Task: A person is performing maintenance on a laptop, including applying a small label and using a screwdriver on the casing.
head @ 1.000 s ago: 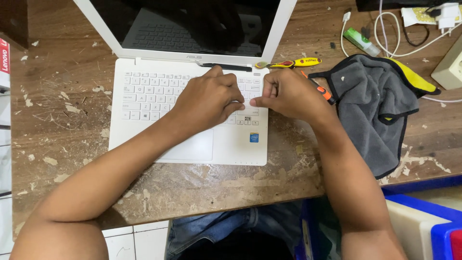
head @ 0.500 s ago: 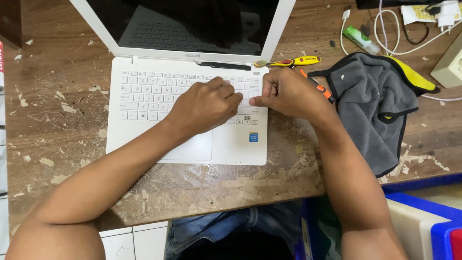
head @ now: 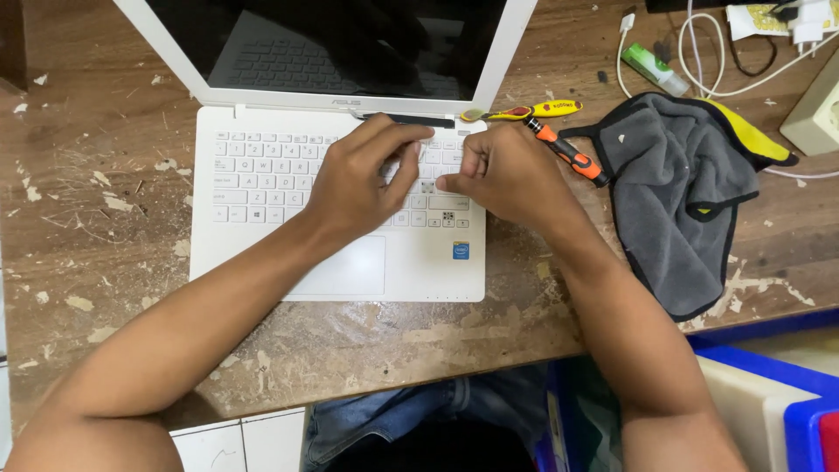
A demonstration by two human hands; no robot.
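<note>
- Resting on a worn wooden table (head: 105,288), a white laptop (head: 262,262) sits open with its dark screen tilted back, at the centre of the work area.
- Left hand (head: 363,179) lies over the right half of the keyboard, fingers curled and pressing down on the keys near the top row; it grasps nothing.
- Right hand (head: 507,170) is at the keyboard's right edge, fingers bent, fingertips on a key; whether it pinches anything cannot be told.
- Both hands hide most of the right-hand keys.
- An orange-handled screwdriver (head: 568,153) lies just beside the right hand, partly behind it.
- A yellow tool (head: 533,111) lies above it, touching the laptop's hinge corner.
- A grey cloth (head: 682,201) with a yellow edge is spread to the right, near the screwdriver.
- White cables (head: 699,83) and a small green bottle (head: 654,68) lie farther back.
</note>
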